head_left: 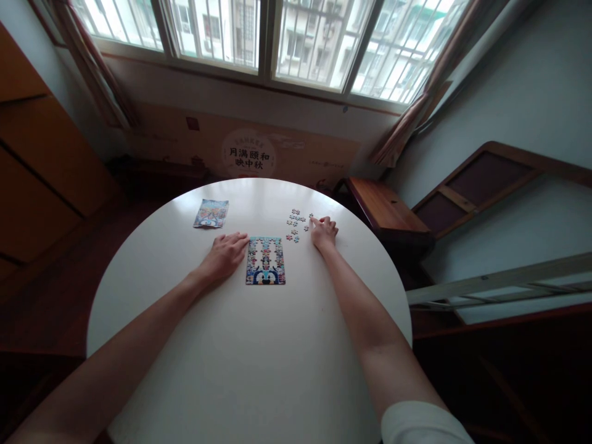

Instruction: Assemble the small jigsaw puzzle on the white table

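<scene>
A partly filled jigsaw puzzle (266, 276) lies in its board on the white round table (259, 351), with blank gaps in its upper middle. My left hand (225, 254) rests flat beside it, fingertips at the board's upper left edge, holding nothing. To the right, my right hand (325, 232) is over the table with its index finger stretched to a single puzzle piece (311, 215). The finger seems to touch that piece; whether the thumb grips it is hidden. Several loose puzzle pieces (296, 218) are scattered just left of this hand.
A colourful picture sheet or packet (211, 213) lies at the table's far left. Beyond the right edge stands a wooden bench or stool (386, 206), with a pale metal rail (499, 280) nearer. Orange cabinets (50, 154) stand at the left, below the barred windows (263, 43) a printed panel (296, 145).
</scene>
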A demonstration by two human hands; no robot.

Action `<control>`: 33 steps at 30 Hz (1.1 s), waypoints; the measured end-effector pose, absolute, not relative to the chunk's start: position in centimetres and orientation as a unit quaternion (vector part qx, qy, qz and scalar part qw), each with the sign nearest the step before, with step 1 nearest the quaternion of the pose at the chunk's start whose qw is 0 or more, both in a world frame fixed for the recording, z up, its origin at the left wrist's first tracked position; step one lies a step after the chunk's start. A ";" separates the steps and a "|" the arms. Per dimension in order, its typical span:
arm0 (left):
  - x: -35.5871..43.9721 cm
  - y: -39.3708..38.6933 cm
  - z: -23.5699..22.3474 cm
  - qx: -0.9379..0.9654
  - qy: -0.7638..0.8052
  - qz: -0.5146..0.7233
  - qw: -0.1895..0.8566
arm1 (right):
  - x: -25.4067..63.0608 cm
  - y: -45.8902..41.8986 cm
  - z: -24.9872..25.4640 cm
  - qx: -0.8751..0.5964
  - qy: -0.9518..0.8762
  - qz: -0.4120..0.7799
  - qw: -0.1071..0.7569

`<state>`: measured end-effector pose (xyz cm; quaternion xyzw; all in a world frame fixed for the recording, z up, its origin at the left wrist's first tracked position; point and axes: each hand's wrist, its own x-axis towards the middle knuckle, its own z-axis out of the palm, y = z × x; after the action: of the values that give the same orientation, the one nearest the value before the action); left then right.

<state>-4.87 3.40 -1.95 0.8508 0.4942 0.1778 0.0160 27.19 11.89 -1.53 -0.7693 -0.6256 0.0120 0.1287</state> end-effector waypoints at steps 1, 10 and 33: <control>-4.9 3.4 -2.0 0.851 0.494 0.178 0.014 | 27.2 11.8 -1.6 -0.770 -0.624 0.009 0.131; -5.1 3.5 -2.4 0.848 0.495 0.189 0.023 | 26.9 12.1 -1.5 -0.775 -0.621 0.023 0.115; -5.0 3.4 -2.5 0.847 0.493 0.198 0.024 | 27.2 11.7 -1.9 -0.781 -0.590 0.025 0.204</control>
<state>-5.03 3.41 -2.49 0.8470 0.4929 0.1978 0.0235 27.25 11.67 -1.93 -0.7806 -0.5903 0.0245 0.2038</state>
